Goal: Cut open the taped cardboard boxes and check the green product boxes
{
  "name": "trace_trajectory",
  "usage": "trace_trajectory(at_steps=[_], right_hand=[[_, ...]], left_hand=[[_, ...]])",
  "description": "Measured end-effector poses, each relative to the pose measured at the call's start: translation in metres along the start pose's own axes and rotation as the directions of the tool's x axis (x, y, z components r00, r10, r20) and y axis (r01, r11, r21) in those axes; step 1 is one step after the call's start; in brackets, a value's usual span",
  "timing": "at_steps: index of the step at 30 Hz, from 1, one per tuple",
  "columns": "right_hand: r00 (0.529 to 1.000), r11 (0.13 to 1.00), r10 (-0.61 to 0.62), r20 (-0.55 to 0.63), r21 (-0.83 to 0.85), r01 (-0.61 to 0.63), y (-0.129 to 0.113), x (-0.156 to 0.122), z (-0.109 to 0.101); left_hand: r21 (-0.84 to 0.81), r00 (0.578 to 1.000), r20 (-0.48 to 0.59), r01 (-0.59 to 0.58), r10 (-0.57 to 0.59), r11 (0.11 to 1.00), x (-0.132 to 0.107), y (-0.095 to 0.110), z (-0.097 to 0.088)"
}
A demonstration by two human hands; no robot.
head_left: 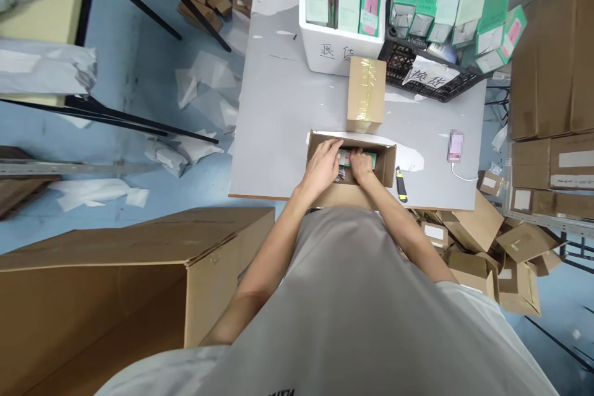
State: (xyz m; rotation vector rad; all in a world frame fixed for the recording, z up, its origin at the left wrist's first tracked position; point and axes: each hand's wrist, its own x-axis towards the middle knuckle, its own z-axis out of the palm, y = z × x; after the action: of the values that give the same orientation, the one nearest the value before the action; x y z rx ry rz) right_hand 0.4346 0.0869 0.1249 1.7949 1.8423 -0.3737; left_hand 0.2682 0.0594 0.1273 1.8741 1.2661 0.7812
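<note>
A small open cardboard box (386,164) stands at the table's front edge, its near flap folded down toward me. Inside it lies a green box with a pink picture (370,157), partly covered by my hands. My left hand (325,164) rests over the box's left side, fingers stretched out and their tips reaching inside. With fingers curled down, my right hand (362,166) grips the green box; its fingertips are hidden. Just right of the cardboard box lies a black and yellow box cutter (401,184).
Behind is a taped carton (366,93). A white bin (325,55) and a black crate (445,90) hold several green and white boxes. A phone (455,145) with a cable lies right. A large open carton (218,291) stands left; cartons (477,260) lie piled right.
</note>
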Motion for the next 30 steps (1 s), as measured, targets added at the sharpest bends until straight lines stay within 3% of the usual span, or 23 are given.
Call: trace_trajectory(at_steps=[3, 7, 13, 15, 17, 19, 20, 22, 24, 25, 27, 30], right_hand=[[1.000, 1.000, 0.006, -0.016, -0.013, -0.006, -0.001, -0.005, -0.001], [0.999, 1.000, 0.020, -0.044, -0.020, -0.021, -0.005, -0.036, -0.015], [0.980, 0.993, 0.106, -0.168, 0.065, -0.096, 0.000, -0.127, -0.048], [0.951, 0.976, 0.169, -0.258, 0.179, -0.125, 0.006, -0.159, -0.053], [0.898, 0.920, 0.266, -0.351, 0.370, -0.128, 0.012, -0.184, -0.053], [0.843, 0.777, 0.386, -0.374, 0.624, -0.079, 0.016, -0.196, -0.050], [0.827, 0.656, 0.441, -0.348, 0.754, -0.033, 0.016, -0.198, -0.047], [0.830, 0.335, 0.499, -0.250, 0.939, 0.081, 0.013, -0.194, -0.041], [0.851, 0.028, 0.498, -0.164, 0.984, 0.174, 0.006, -0.187, -0.037], [0.861, -0.078, 0.489, -0.142, 0.976, 0.205, 0.001, -0.183, -0.035], [0.869, -0.192, 0.480, -0.119, 0.952, 0.237, -0.007, -0.178, -0.033], [0.879, -0.235, 0.459, -0.128, 0.937, 0.259, -0.012, -0.176, -0.030]], left_hand=[[-0.078, 1.000, -0.008, 0.029, -0.030, 0.997, -0.001, -0.006, 0.001], [-0.268, 0.993, -0.036, 0.097, -0.111, 0.959, 0.002, -0.016, 0.006], [-0.569, 0.957, -0.102, 0.166, -0.270, 0.805, -0.005, -0.010, -0.006], [-0.617, 0.946, -0.131, 0.157, -0.298, 0.771, -0.015, -0.003, -0.017], [-0.690, 0.942, -0.069, 0.192, -0.327, 0.698, -0.026, 0.004, -0.025], [-0.770, 0.943, 0.133, 0.292, -0.305, 0.568, -0.037, 0.008, -0.028], [-0.795, 0.931, 0.269, 0.360, -0.248, 0.488, -0.042, 0.010, -0.028], [-0.794, 0.855, 0.514, 0.503, -0.066, 0.340, -0.052, 0.011, -0.026], [-0.758, 0.765, 0.639, 0.611, 0.075, 0.227, -0.061, 0.012, -0.024], [-0.743, 0.741, 0.665, 0.643, 0.097, 0.185, -0.064, 0.012, -0.024], [-0.734, 0.734, 0.677, 0.667, 0.061, 0.124, -0.068, 0.013, -0.025], [-0.752, 0.758, 0.652, 0.651, -0.029, 0.101, -0.070, 0.015, -0.029]])
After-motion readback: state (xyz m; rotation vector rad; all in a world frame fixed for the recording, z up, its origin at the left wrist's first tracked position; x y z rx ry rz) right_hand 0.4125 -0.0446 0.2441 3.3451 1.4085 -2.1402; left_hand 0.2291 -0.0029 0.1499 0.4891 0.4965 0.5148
